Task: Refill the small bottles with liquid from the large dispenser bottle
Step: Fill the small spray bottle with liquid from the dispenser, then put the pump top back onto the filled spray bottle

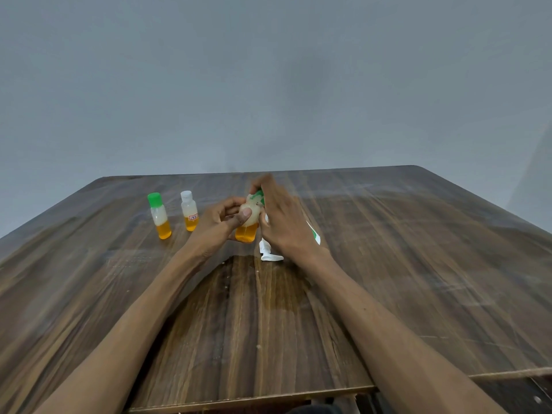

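Hands meet over the middle of the bench, a little nearer its far edge than its near one, and the head view is the only one to go by. The left hand wraps a small bottle around its pale upper body, thumb across the front, with the orange liquid showing in the bottom part below the fingers. Held upright like this, the bottle seems braced against a turning force. The right hand reaches over from above and is closed around a green cap at the neck; I judge it is screwing the cap on or off, though blur hides which.

Behind the right hand lies the large dispenser bottle, mostly hidden, with only a white and green strip showing. Its white pump head lies loose on the bench just beside the right wrist, likely parked there to keep the mouth free for pouring.

Toward the far left corner stand a green-capped bottle and a white-capped bottle, upright, near each other and well apart from the hands, each orange at the bottom.

The right half of the bench and the near edge are bare, so either arm can swing out freely; the pump head is the one thing a retreating right wrist could knock.
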